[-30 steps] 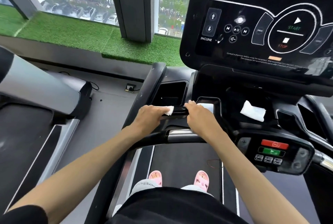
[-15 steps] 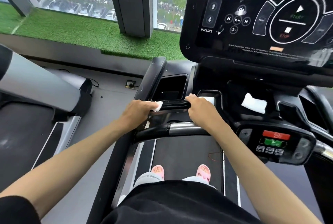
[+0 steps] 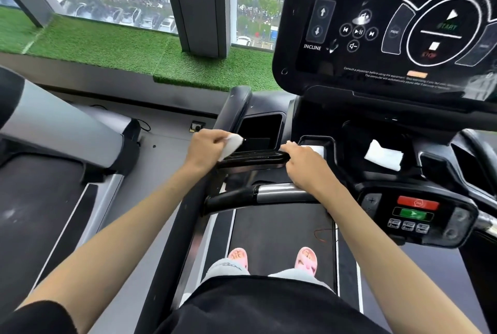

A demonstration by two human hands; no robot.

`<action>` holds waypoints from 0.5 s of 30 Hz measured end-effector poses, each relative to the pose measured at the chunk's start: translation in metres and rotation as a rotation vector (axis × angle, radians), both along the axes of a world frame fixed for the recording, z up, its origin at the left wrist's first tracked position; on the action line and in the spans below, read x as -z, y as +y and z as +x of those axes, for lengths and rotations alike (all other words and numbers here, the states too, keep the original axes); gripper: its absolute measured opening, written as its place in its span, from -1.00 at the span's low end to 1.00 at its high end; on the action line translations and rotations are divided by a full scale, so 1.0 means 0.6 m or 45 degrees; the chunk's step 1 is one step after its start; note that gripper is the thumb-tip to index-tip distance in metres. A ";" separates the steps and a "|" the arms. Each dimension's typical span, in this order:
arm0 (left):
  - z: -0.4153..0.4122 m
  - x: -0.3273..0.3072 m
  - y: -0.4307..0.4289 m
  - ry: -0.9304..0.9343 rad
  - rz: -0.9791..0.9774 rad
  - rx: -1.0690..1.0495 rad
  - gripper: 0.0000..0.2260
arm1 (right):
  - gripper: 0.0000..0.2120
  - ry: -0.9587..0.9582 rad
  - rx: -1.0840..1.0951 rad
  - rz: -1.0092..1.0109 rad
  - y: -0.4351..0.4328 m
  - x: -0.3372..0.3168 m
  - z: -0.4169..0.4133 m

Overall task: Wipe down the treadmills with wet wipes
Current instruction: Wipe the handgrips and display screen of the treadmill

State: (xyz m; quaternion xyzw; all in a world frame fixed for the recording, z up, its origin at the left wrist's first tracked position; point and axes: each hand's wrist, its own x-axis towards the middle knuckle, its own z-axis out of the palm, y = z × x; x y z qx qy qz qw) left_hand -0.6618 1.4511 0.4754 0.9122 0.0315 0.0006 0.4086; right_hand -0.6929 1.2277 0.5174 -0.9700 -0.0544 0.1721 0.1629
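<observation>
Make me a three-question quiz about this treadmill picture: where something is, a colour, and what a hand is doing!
1. Where is the spare wet wipe lying?
A. On the walking belt
B. On the green grass
C. In the console tray

2. What colour are the slippers?
A. Pink
B. Blue
C. Black

3. What is the left hand doing?
A. Pressing a button
B. Gripping a wet wipe
C. Hanging empty

Answers: 1 C, it lies alone in the dark tray; 2 A, both feet show pink; 3 B, white wipe sticks out of its curled fingers.
</observation>
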 end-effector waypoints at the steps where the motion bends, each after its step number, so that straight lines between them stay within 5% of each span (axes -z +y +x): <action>1: 0.001 -0.001 0.007 0.012 0.119 -0.051 -0.77 | -0.52 -0.003 0.001 -0.001 0.000 0.000 0.000; 8: -0.021 0.035 -0.069 0.029 0.595 0.093 -0.81 | -0.50 0.001 0.025 0.028 0.000 -0.003 -0.002; 15: -0.007 0.005 -0.126 0.013 0.429 0.151 -0.77 | -0.52 0.027 0.100 0.134 -0.003 -0.005 0.003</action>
